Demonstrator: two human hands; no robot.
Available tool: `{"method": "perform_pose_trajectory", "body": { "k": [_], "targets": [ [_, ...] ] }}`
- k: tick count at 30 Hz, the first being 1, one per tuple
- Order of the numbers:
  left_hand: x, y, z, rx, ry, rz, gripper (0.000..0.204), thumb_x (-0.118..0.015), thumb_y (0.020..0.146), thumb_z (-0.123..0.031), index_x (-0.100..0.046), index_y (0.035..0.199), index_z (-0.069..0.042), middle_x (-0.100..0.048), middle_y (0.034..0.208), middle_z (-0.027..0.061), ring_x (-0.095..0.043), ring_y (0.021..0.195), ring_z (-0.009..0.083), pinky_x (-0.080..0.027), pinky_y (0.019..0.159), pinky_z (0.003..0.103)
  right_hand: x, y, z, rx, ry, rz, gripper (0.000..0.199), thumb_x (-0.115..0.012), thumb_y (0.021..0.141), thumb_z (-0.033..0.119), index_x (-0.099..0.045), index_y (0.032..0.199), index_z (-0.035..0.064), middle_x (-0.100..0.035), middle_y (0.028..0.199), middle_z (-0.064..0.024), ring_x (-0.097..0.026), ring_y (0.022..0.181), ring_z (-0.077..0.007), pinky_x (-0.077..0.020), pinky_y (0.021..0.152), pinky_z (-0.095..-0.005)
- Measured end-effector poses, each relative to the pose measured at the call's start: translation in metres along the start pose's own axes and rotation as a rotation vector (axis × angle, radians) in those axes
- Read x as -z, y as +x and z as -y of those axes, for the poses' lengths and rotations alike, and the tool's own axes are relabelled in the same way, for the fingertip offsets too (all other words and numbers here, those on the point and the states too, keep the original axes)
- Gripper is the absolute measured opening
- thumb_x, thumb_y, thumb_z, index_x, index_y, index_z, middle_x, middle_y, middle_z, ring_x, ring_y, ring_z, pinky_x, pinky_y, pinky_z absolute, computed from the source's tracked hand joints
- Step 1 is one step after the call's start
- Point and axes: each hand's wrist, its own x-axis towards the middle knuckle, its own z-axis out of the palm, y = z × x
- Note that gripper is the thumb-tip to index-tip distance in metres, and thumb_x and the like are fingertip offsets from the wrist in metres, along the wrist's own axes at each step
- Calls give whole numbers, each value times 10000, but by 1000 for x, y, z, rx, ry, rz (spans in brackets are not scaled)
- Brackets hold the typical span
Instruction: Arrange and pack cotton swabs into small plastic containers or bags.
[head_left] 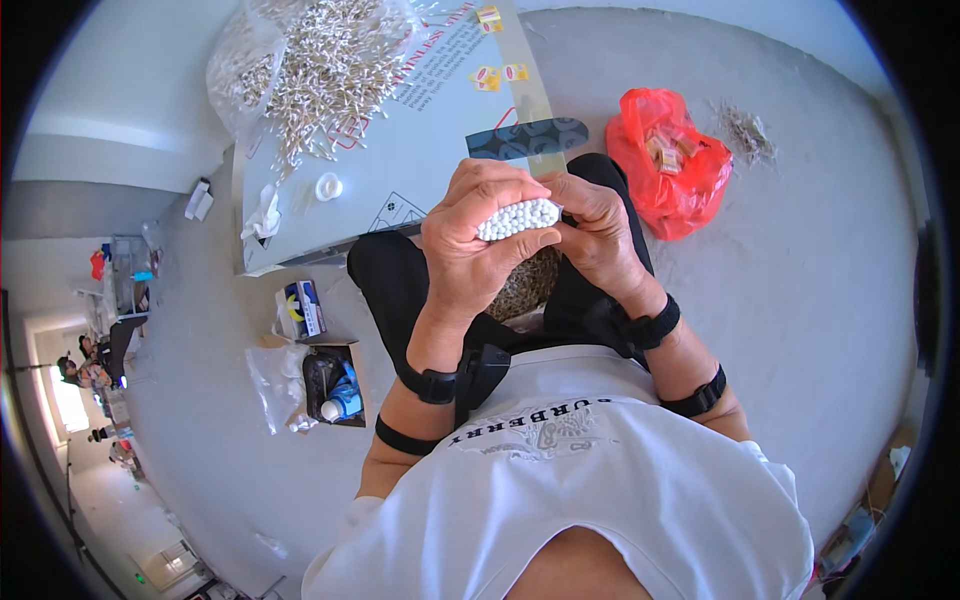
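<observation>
My left hand (472, 230) is curled around a tight bundle of cotton swabs (518, 219), its white tips packed together and facing up. At the bundle's right end, my right hand (598, 225) pinches its edge between thumb and fingers. What wraps the bundle is hard to make out. Both hands are above my lap, near the table's front edge. On the table (430, 150) beyond them, a large heap of loose cotton swabs (335, 75) spills out of a clear plastic bag (240, 75).
A dark strip (527, 138) lies across the table edge, near small yellow packets (486, 78). A white round piece (328, 187) and crumpled white plastic (263, 213) sit at the left. A red plastic bag (668, 165) and an open box (348, 380) with a bottle stand on the floor.
</observation>
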Motion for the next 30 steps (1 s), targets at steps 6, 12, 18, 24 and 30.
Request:
{"method": "perform_pose_trajectory", "body": {
  "k": [6, 12, 18, 24, 30],
  "targets": [
    [-5, 2, 7, -52, 77, 73, 335, -848, 638, -137, -695, 922, -46, -666, 903, 59, -609, 909, 220, -496, 790, 318, 3, 1, -1, 59, -37, -37, 281, -680, 773, -54, -666, 1050, -13, -672, 1006, -90, -626, 916, -149, -502, 797, -274],
    [-10, 3, 6, 43, -9, 4, 356, -841, 632, -88, -703, 957, -47, -671, 957, 53, -608, 931, 211, -501, 818, 314, 8, 0, -7, -1, -51, -89, 282, -684, 750, -63, -674, 1026, -6, -677, 1000, -95, -634, 932, -163, -503, 812, -282],
    [0, -2, 16, 70, 26, 55, 332, -827, 644, -61, -713, 955, -44, -673, 980, 52, -608, 943, 208, -499, 830, 309, 11, 1, -10, 32, -70, -130, 304, -671, 721, -88, -680, 1012, -3, -673, 1018, -104, -637, 951, -185, -503, 835, -293],
    [3, -3, 26, 73, -5, 90, 309, -823, 652, -74, -718, 942, -61, -676, 980, 41, -598, 949, 217, -484, 859, 323, 10, 0, -17, 55, -80, -130, 325, -640, 708, -123, -677, 1009, -8, -669, 1030, -115, -639, 970, -202, -504, 857, -299],
    [-3, 4, 18, 47, 31, 107, 326, -827, 638, -83, -712, 942, -71, -674, 987, 38, -575, 997, 225, -479, 867, 333, 9, -3, -28, 26, -42, -160, 335, -639, 708, -127, -674, 1021, -14, -664, 1041, -122, -640, 973, -204, -512, 850, -296]
  ]
}}
